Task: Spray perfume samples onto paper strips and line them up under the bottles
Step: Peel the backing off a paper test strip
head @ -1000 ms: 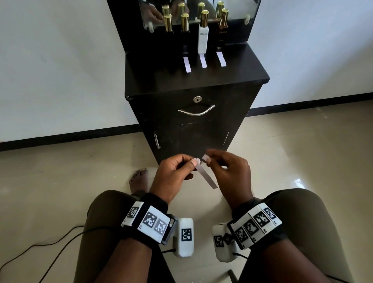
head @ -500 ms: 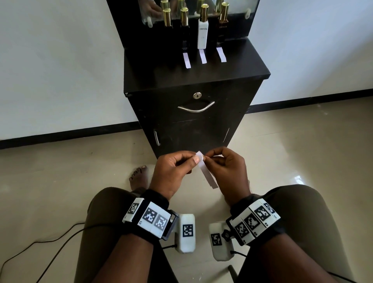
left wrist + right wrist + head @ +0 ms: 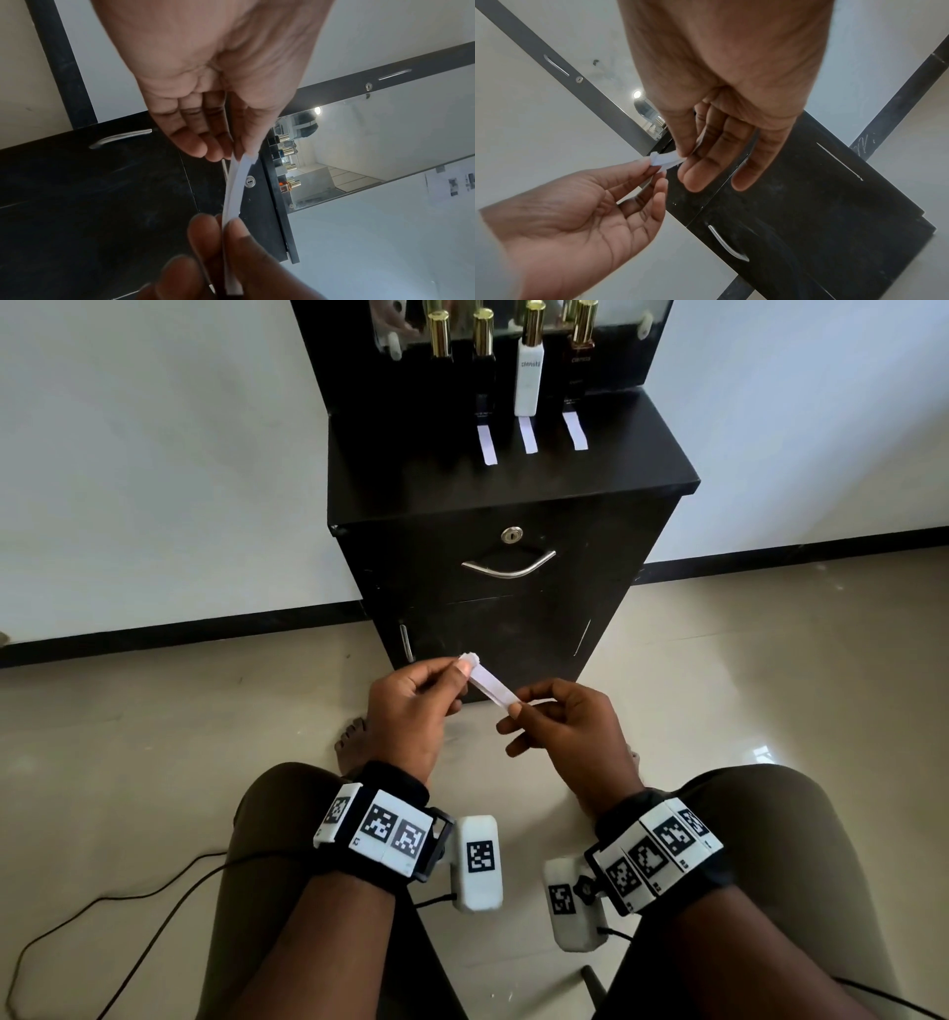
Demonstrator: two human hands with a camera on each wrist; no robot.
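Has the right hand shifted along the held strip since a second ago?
Yes. The right hand slid from the paper strip's top end, beside the left hand, down to its lower end, away from the cabinet.

strip in hand: white paper (image 3: pixel 492 686), slanted, pinched at both ends, far end crumpled
bottles (image 3: pixel 528 377): four, gold caps, upright at cabinet back
laid strips (image 3: pixel 528 434): three, under the right three bottles

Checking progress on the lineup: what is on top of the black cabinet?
On the black cabinet stand four gold-capped bottles. Paper strips lie before three; the leftmost bottle has none. Its dark lower body barely shows.
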